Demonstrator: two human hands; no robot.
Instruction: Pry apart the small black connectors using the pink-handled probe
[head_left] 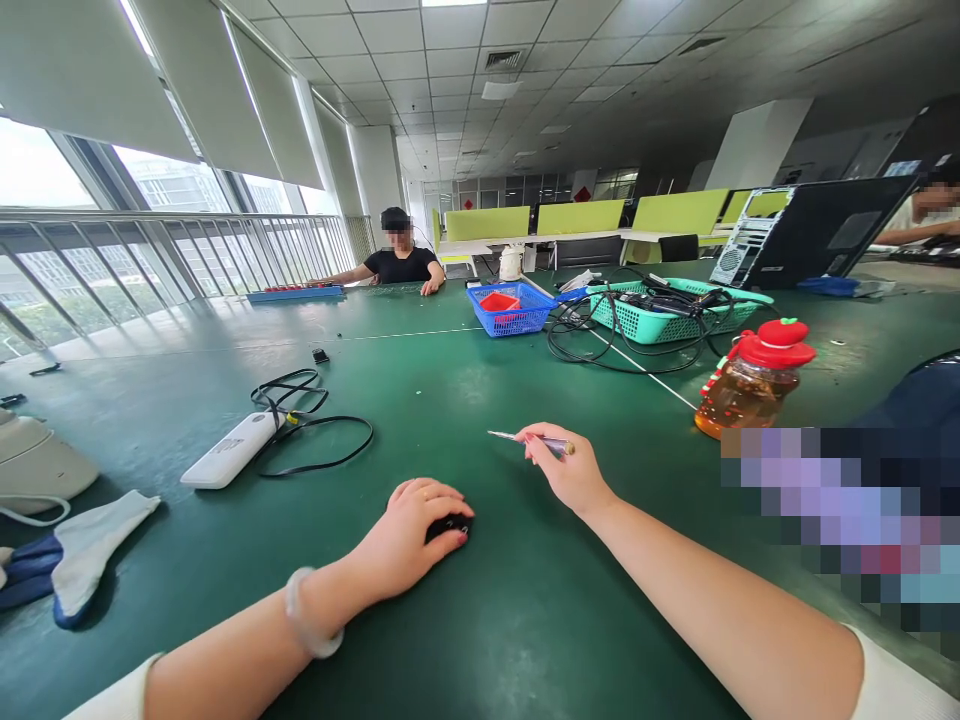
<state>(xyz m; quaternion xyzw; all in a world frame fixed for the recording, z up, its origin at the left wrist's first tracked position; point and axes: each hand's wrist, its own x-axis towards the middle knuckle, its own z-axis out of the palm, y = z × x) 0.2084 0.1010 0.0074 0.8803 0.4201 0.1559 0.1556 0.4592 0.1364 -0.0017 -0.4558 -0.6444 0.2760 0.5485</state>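
My left hand (414, 535) lies curled over a small rounded black object (448, 526) on the green tabletop. Most of that object is hidden under the palm and fingers; a few small light marks show on its exposed side. A slim screwdriver (551, 443) with a see-through handle is pinched in my right hand (561, 462). Its thin metal shaft points left, just above the table and apart from the black object.
A white power bank (232, 450) with a black cable and a blue-and-white glove (97, 550) lie left. Farther off are a blue basket (517, 318), a teal basket of cables (645, 325) and a red-lidded bottle (757, 385). A person (405, 262) sits across the table.
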